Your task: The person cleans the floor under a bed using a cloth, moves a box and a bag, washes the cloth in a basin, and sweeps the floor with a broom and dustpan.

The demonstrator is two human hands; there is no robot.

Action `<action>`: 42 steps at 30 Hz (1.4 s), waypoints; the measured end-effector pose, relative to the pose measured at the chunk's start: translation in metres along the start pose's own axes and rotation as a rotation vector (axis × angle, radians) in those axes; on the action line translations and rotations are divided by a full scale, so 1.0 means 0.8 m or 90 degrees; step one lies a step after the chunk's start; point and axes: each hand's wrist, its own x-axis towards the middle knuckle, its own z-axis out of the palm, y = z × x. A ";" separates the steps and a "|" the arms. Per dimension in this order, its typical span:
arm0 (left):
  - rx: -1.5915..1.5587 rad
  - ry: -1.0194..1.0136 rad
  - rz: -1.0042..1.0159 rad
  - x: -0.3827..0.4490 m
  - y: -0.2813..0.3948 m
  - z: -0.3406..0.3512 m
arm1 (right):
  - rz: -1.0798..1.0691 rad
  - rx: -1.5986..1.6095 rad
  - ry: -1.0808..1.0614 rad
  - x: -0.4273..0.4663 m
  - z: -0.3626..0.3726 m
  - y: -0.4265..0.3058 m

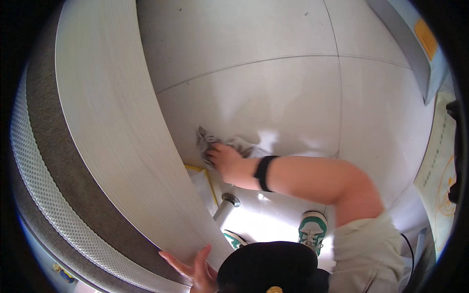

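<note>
My right hand [224,161] presses a crumpled grey cloth [205,144] against the pale floor tiles [278,95]. The fingers are bent over the cloth and blurred; a black band [264,173] circles that wrist. Part of the cloth trails to the right, beyond the hand. At the bottom, my left hand [199,271] rests on a pale wood-grain board [121,110], with thumb and fingers spread and nothing held. The board looks like the side of a bed frame, with a brown mattress [44,73] and its white mesh band [40,179] along its left.
A metal leg [226,208] stands under the board. Beside it lies a white, yellow-edged item [203,183]. My green-and-white shoes [312,230] are below. A printed bag [436,168] and a panel with an orange label [426,39] line the right. A black rounded shape [271,263] blocks the bottom.
</note>
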 end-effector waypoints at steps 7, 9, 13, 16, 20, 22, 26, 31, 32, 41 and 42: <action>-0.054 -0.054 -0.448 0.009 0.008 -0.020 | 0.081 -0.001 0.105 0.217 -0.056 0.024; 0.158 -0.225 -0.402 0.001 0.003 -0.034 | 0.172 0.004 0.136 0.240 -0.089 0.072; 0.244 -0.147 -0.204 -0.021 -0.017 -0.024 | 0.425 0.000 0.186 0.215 -0.174 0.239; 0.350 -0.073 -0.005 -0.033 -0.036 -0.011 | 0.569 -0.039 0.204 0.141 -0.218 0.357; 0.394 0.013 0.087 -0.036 -0.048 -0.002 | 0.516 -0.119 0.210 0.055 -0.216 0.387; 0.384 0.027 0.080 -0.031 -0.041 -0.004 | 0.465 -0.101 0.238 0.034 -0.210 0.366; 0.311 -0.022 0.062 -0.014 -0.014 -0.011 | 0.334 -0.022 0.139 0.012 -0.195 0.312; 0.272 -0.088 0.021 0.004 0.008 -0.023 | 0.276 0.037 0.123 -0.019 -0.156 0.259; 0.294 -0.069 0.071 0.007 0.007 -0.024 | 0.265 0.017 0.108 -0.024 -0.144 0.245; 0.262 -0.087 0.130 0.009 0.014 -0.032 | -0.059 -0.095 -0.065 -0.078 -0.023 0.012; 0.266 -0.089 0.123 0.009 0.015 -0.032 | -0.062 -0.039 -0.088 -0.072 -0.012 0.004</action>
